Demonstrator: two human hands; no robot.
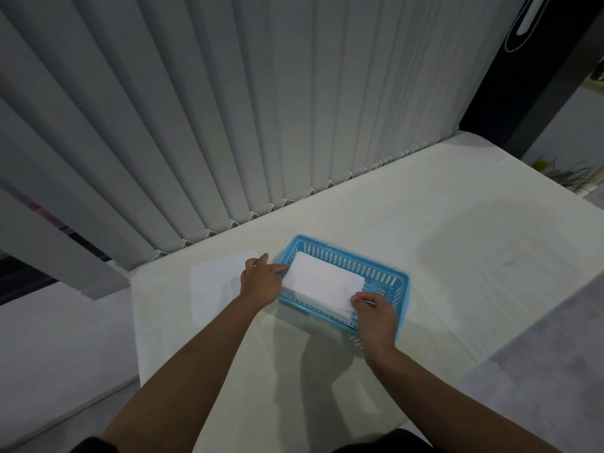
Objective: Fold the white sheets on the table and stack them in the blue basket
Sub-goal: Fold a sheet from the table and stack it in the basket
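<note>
Inside slotted plastic basket (376,268), flat folded sheet (322,282).

We see a dim, underexposed frame with a cool grey-blue cast. Light comes from overhead and slightly behind: soft forearm shadows fall on the table (425,204) below the basket (400,282), plus a broad faint one at right. Folded sheet (322,282) is the brightest patch, near clipping, no hard glare. Strong wide-angle distortion: blinds (228,109) fan outward, edges bend. Corners darken. Focus is acceptable centrally, softer at the periphery.
</note>
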